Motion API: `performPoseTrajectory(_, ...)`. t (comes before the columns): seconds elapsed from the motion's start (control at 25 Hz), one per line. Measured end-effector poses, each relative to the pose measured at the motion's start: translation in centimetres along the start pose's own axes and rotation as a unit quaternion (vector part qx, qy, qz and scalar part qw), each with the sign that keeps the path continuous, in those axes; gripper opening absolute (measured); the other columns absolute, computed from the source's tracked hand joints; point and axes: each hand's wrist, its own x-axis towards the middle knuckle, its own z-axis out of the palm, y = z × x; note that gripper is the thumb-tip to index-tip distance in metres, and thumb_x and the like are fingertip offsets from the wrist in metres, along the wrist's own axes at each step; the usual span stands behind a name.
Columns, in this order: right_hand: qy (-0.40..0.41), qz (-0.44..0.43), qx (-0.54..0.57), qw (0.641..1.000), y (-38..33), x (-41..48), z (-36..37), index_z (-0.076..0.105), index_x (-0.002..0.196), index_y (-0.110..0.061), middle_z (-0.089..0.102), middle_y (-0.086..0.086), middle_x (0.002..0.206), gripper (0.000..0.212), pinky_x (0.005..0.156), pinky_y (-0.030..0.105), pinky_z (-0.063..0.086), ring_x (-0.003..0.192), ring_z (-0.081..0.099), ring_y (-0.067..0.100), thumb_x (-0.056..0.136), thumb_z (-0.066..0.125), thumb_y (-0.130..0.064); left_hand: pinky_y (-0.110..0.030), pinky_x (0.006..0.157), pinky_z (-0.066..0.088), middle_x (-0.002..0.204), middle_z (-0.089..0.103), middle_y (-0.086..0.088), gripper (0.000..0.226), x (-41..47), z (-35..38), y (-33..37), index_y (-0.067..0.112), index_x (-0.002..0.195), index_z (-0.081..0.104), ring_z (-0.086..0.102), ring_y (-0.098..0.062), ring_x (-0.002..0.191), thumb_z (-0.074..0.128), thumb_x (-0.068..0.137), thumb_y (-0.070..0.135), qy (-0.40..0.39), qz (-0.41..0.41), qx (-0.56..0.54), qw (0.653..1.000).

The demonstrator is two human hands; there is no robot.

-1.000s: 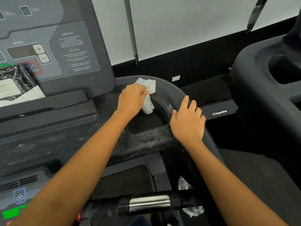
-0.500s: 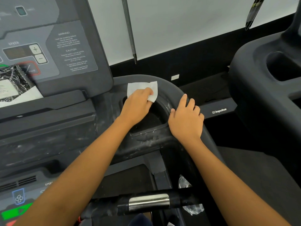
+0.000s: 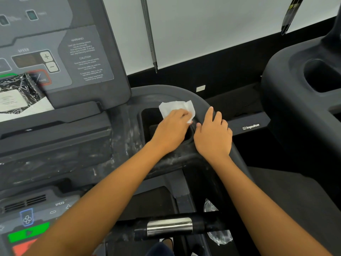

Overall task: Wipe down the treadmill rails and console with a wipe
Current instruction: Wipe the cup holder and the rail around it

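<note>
— Where is the wipe [image 3: 175, 107] right now?

— Under the left hand [image 3: 172, 130], on the far right rim of the cup holder [image 3: 149, 119], just where the tray [image 3: 177, 157] meets the curved rail [image 3: 184, 91]. Its white edge sticks out beyond the fingers.

— And the grip?

— The left grip is closed on the wipe, fingers curled over it and pressing it down. The right hand [image 3: 214, 137] holds nothing. Its fingers lie relaxed over the rail, just beside the left hand.

— How far along is the job?

— Somewhere in the middle, I judge. Whitish streaks show on the tray's near edge and on the ledge [image 3: 55, 156] to its left. Whether that is drying fluid or dirt, I cannot tell. The cup holder's corner is the spot in hand.

— What looks left?

— Probably the console [image 3: 55, 52] face with its speed buttons, where a packet [image 3: 14, 95] leans at the left edge. Then the lower control panel [image 3: 27, 218] at the near left, and the handlebar [image 3: 169, 226] with its metal sensor. I cannot judge the rail's run toward the person, because the right arm covers much of it.
</note>
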Motion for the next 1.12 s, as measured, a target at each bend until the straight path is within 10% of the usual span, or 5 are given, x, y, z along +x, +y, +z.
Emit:
performPoseTrajectory(0.32,-0.018,-0.022,0.012,1.000,0.6,-0.2,-0.3,0.013,0.152,-0.006,0.028,0.020,0.152,0.065,0.104,0.045,0.039,0.132,0.038,0.034,0.100,0.038,-0.036,-0.039,0.076,0.051,0.117,0.053,-0.010,0.026,1.7,-0.6,-2.7,0.005,0.114,0.060,0.049,-0.024,0.103,0.046,0.098,0.019,0.012,-0.124,0.038,0.991)
performPoseTrajectory(0.64,-0.026,-0.072,0.079,0.994,2.5,-0.7,-0.9,0.018,0.151,-0.007,0.022,0.016,0.156,0.057,0.112,0.041,0.033,0.141,0.028,0.029,0.099,0.038,-0.018,-0.036,0.097,0.045,0.129,0.051,-0.006,0.034,-2.5,-0.6,3.6,0.008,0.128,0.053,0.045,-0.021,0.120,0.047,0.098,0.023,-0.040,0.009,0.004,0.999)
performPoseTrajectory(0.96,-0.019,-0.070,0.086,0.994,2.2,-1.2,-1.1,0.018,0.151,-0.004,0.024,0.019,0.155,0.059,0.112,0.040,0.033,0.140,0.030,0.030,0.097,0.039,-0.014,-0.041,0.113,0.025,0.135,0.045,-0.024,0.041,2.3,1.7,2.4,-0.006,0.130,0.046,0.036,-0.035,0.129,0.035,0.099,0.018,-0.051,-0.123,0.140,0.981)
performPoseTrajectory(1.12,-0.024,-0.069,0.101,0.992,2.3,-1.2,-1.3,0.018,0.152,-0.006,0.021,0.019,0.157,0.057,0.114,0.040,0.031,0.143,0.025,0.030,0.100,0.037,-0.017,-0.040,0.119,0.017,0.146,0.033,-0.023,0.050,-1.6,3.1,5.7,-0.007,0.140,0.035,0.019,-0.034,0.141,0.042,0.097,0.019,-0.015,-0.051,0.115,0.992)
